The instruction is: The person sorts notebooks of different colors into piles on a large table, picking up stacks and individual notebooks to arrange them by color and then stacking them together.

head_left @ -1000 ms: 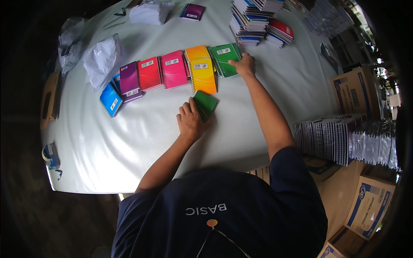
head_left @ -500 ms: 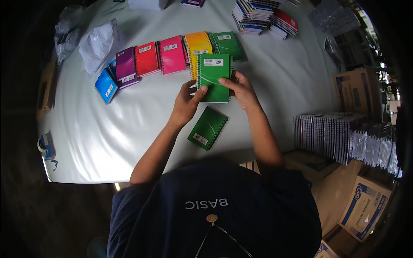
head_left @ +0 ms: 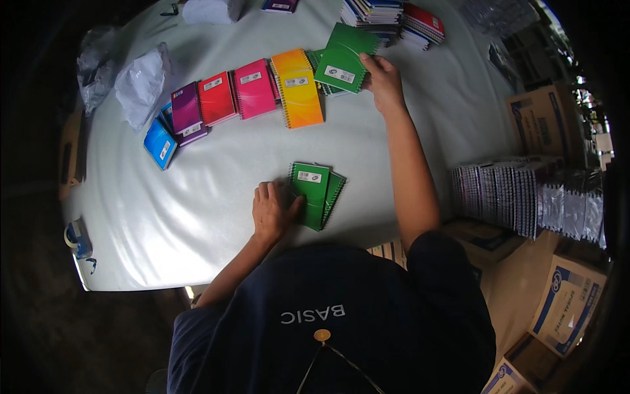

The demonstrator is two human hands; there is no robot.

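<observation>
My left hand (head_left: 272,210) rests on the white table (head_left: 197,210) with its fingers touching the left edge of two stacked green spiral notebooks (head_left: 316,194) near the front. My right hand (head_left: 382,80) reaches far across and grips another green notebook (head_left: 345,59), holding it tilted over the right end of a row of notebooks. That row runs from a yellow notebook (head_left: 297,88) through pink (head_left: 252,87), red (head_left: 216,98) and purple (head_left: 186,108) to a blue notebook (head_left: 159,143) on the left.
Stacks of mixed notebooks (head_left: 394,16) lie at the table's far edge. Crumpled plastic wrappers (head_left: 139,82) sit at the far left. Wrapped notebook bundles (head_left: 525,197) and cardboard boxes (head_left: 564,302) stand to the right. A tape dispenser (head_left: 77,236) lies at the left edge.
My right hand carried a green notebook from the middle of the table back to the row's right end. My left hand dropped onto the green notebooks near the front, now a pair.
</observation>
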